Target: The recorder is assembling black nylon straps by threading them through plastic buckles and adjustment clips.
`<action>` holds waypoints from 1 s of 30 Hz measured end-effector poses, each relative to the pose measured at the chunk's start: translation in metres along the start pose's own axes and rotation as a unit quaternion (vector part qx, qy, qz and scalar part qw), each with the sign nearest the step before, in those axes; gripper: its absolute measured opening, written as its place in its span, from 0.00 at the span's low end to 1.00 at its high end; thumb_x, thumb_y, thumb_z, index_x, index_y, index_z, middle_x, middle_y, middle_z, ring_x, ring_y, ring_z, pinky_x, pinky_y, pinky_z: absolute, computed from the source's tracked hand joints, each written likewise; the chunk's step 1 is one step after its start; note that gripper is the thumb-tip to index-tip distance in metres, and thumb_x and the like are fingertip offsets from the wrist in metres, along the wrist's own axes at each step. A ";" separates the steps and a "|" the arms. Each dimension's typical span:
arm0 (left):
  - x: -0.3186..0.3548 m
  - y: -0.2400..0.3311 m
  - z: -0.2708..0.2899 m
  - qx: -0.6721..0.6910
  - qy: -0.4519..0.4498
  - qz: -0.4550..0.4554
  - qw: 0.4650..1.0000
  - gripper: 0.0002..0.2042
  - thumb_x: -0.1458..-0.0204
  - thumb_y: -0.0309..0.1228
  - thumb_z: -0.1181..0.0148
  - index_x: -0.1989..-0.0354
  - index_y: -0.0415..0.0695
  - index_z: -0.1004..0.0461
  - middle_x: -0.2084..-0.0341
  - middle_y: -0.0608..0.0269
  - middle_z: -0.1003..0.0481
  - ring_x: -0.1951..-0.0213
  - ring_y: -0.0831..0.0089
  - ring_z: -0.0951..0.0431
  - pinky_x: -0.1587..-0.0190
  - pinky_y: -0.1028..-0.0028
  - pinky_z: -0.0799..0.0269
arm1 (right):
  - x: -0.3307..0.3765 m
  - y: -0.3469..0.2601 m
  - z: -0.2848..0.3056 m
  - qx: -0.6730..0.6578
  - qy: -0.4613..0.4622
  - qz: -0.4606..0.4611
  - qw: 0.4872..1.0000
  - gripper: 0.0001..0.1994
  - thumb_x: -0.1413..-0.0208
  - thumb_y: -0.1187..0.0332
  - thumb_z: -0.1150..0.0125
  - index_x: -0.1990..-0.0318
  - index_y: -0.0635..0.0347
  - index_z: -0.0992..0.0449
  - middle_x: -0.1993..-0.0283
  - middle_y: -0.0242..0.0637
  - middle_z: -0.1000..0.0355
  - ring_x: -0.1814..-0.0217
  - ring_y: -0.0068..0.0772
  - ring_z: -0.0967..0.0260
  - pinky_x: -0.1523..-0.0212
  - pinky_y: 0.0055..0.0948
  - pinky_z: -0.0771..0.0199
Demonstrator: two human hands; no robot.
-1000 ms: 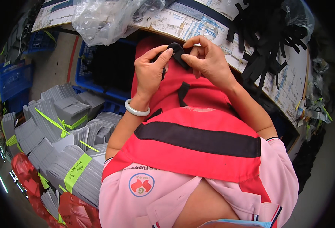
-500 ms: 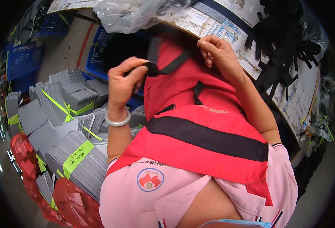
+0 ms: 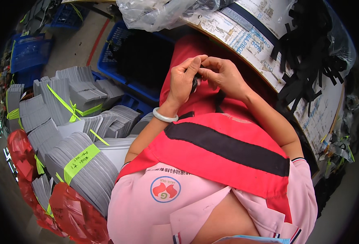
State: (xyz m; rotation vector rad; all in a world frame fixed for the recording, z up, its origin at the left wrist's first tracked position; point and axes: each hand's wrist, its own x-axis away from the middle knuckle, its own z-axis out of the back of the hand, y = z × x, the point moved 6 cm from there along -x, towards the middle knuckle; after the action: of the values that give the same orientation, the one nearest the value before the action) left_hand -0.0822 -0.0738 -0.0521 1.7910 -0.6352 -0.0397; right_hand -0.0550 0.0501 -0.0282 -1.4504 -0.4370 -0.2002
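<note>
My left hand [image 3: 182, 81], with a pale bangle at the wrist, is closed over the red apron on my lap. Part of a black strap [image 3: 195, 84] shows, bunched under its fingers. My right hand [image 3: 225, 79] meets it from the other side, thumb and forefinger pinched at the same strap, fingertips touching the left hand's. Most of the strap is hidden by my fingers. More black straps [image 3: 299, 53] lie in a loose heap on the worktable to the right.
The worktable's board [image 3: 265, 61] edges my right arm, with clear plastic bags [image 3: 155, 14] at its far end. A blue basket [image 3: 106, 55] of black material stands beyond my lap. Bundles of grey sheets [image 3: 82, 162] tied with lime strips and red bags [image 3: 75, 213] crowd the left.
My left hand has moved right and my right hand slightly down and left, so they now meet. The strap, earlier stretched out from my left hand, is gathered between them.
</note>
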 end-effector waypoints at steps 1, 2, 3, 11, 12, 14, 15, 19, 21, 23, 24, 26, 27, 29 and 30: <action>-0.002 -0.007 -0.005 0.034 -0.013 0.053 0.998 0.19 0.36 0.42 0.50 0.52 0.36 0.25 0.78 0.66 0.25 0.84 0.86 0.34 0.85 0.87 0.43 | 0.004 0.004 0.003 0.002 0.001 -0.002 1.000 0.11 0.39 0.66 0.41 0.59 0.67 0.23 0.75 0.31 0.27 0.79 0.16 0.36 0.78 0.19 0.33; -0.002 -0.008 -0.006 0.036 -0.015 0.054 0.998 0.19 0.36 0.42 0.50 0.52 0.36 0.25 0.78 0.66 0.25 0.84 0.86 0.34 0.85 0.87 0.43 | 0.008 0.006 0.007 0.019 0.028 0.003 0.999 0.10 0.39 0.66 0.41 0.60 0.67 0.23 0.75 0.31 0.27 0.79 0.15 0.36 0.78 0.19 0.33; -0.002 -0.014 -0.008 0.063 -0.029 0.097 0.993 0.20 0.36 0.43 0.51 0.53 0.37 0.24 0.78 0.64 0.25 0.84 0.85 0.33 0.85 0.86 0.42 | 0.012 0.009 0.012 0.035 0.055 0.008 0.998 0.10 0.39 0.67 0.42 0.61 0.67 0.23 0.74 0.32 0.26 0.79 0.15 0.36 0.78 0.19 0.33; -0.010 -0.013 -0.019 -0.086 -0.126 0.130 0.980 0.11 0.42 0.35 0.40 0.62 0.39 0.22 0.79 0.67 0.25 0.81 0.83 0.27 0.85 0.85 0.41 | 0.028 0.014 0.048 -0.044 0.023 -0.053 0.997 0.12 0.37 0.62 0.44 0.66 0.62 0.25 0.76 0.27 0.30 0.77 0.16 0.34 0.78 0.19 0.34; -0.012 -0.015 -0.022 -0.143 -0.149 0.086 0.975 0.09 0.43 0.33 0.40 0.64 0.39 0.22 0.80 0.68 0.26 0.81 0.84 0.28 0.85 0.85 0.42 | 0.029 0.018 0.046 -0.016 0.051 -0.031 0.998 0.12 0.37 0.62 0.44 0.67 0.62 0.25 0.76 0.30 0.30 0.77 0.18 0.32 0.77 0.22 0.33; -0.013 -0.019 -0.033 -0.173 -0.182 0.088 0.964 0.08 0.43 0.32 0.40 0.66 0.40 0.23 0.81 0.69 0.26 0.83 0.85 0.31 0.86 0.84 0.43 | 0.036 0.030 0.048 0.061 0.100 0.037 0.992 0.12 0.38 0.62 0.44 0.66 0.63 0.24 0.76 0.35 0.28 0.75 0.24 0.30 0.74 0.27 0.30; -0.012 -0.020 -0.039 -0.155 -0.191 0.138 0.959 0.08 0.41 0.33 0.42 0.65 0.40 0.24 0.80 0.69 0.27 0.83 0.85 0.32 0.86 0.84 0.43 | 0.045 0.031 0.054 0.110 0.118 0.085 0.983 0.12 0.38 0.62 0.44 0.65 0.64 0.24 0.76 0.38 0.28 0.74 0.28 0.28 0.72 0.28 0.29; -0.008 -0.045 -0.038 0.307 -0.209 0.343 0.863 0.13 0.36 0.37 0.54 0.61 0.39 0.32 0.72 0.60 0.31 0.75 0.74 0.32 0.85 0.81 0.38 | 0.132 0.017 0.101 0.288 0.250 0.204 0.902 0.06 0.42 0.70 0.41 0.61 0.61 0.23 0.68 0.41 0.26 0.65 0.42 0.26 0.66 0.31 0.26; -0.009 -0.047 -0.033 0.336 -0.177 0.338 0.861 0.12 0.37 0.37 0.54 0.60 0.39 0.31 0.70 0.60 0.32 0.69 0.71 0.31 0.82 0.79 0.35 | 0.184 0.031 0.145 0.292 0.362 0.163 0.870 0.07 0.44 0.76 0.41 0.59 0.58 0.23 0.65 0.40 0.27 0.66 0.44 0.26 0.66 0.32 0.25; -0.004 -0.044 -0.041 0.334 -0.144 0.355 0.861 0.12 0.37 0.36 0.53 0.58 0.39 0.30 0.70 0.61 0.32 0.66 0.69 0.32 0.81 0.78 0.33 | 0.242 0.060 0.182 0.456 0.415 0.049 0.786 0.16 0.48 0.80 0.40 0.53 0.51 0.24 0.57 0.40 0.28 0.61 0.42 0.27 0.61 0.33 0.26; -0.001 -0.043 -0.044 0.317 -0.117 0.358 0.870 0.12 0.38 0.35 0.52 0.57 0.39 0.30 0.71 0.61 0.33 0.66 0.69 0.32 0.80 0.78 0.33 | 0.262 0.074 0.191 0.529 0.390 0.034 0.753 0.20 0.51 0.81 0.40 0.51 0.47 0.24 0.53 0.39 0.30 0.56 0.42 0.29 0.57 0.34 0.27; -0.001 -0.047 -0.047 0.298 -0.094 0.362 0.878 0.11 0.38 0.35 0.51 0.56 0.39 0.30 0.71 0.62 0.33 0.66 0.70 0.32 0.80 0.78 0.33 | 0.290 0.101 0.193 0.623 0.336 -0.019 0.706 0.30 0.58 0.82 0.39 0.46 0.38 0.26 0.42 0.37 0.37 0.47 0.40 0.35 0.47 0.35 0.32; -0.003 -0.052 -0.052 0.304 -0.129 0.371 0.868 0.11 0.38 0.34 0.51 0.55 0.39 0.30 0.71 0.62 0.33 0.66 0.70 0.32 0.81 0.79 0.33 | 0.294 0.112 0.191 0.622 0.338 -0.021 0.706 0.30 0.58 0.82 0.39 0.46 0.38 0.26 0.42 0.37 0.37 0.47 0.40 0.35 0.47 0.35 0.32; -0.006 -0.058 -0.058 0.310 -0.155 0.376 0.859 0.11 0.38 0.33 0.50 0.55 0.39 0.30 0.71 0.62 0.33 0.67 0.71 0.32 0.81 0.80 0.34 | 0.288 0.112 0.179 0.610 0.348 0.083 0.707 0.30 0.58 0.83 0.40 0.47 0.39 0.24 0.45 0.36 0.35 0.47 0.38 0.35 0.47 0.35 0.32; -0.006 -0.058 -0.067 0.312 -0.202 0.383 0.846 0.11 0.39 0.33 0.50 0.55 0.39 0.30 0.72 0.62 0.34 0.68 0.72 0.32 0.82 0.81 0.35 | 0.281 0.113 0.180 0.611 0.335 0.109 0.708 0.25 0.55 0.80 0.39 0.49 0.41 0.23 0.47 0.35 0.35 0.51 0.36 0.33 0.51 0.31 0.30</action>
State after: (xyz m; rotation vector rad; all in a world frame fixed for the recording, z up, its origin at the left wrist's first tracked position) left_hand -0.0411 -0.0021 -0.0847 2.0138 -1.8031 0.3862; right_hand 0.2140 0.2776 -0.0070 -0.0302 0.2374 -0.1694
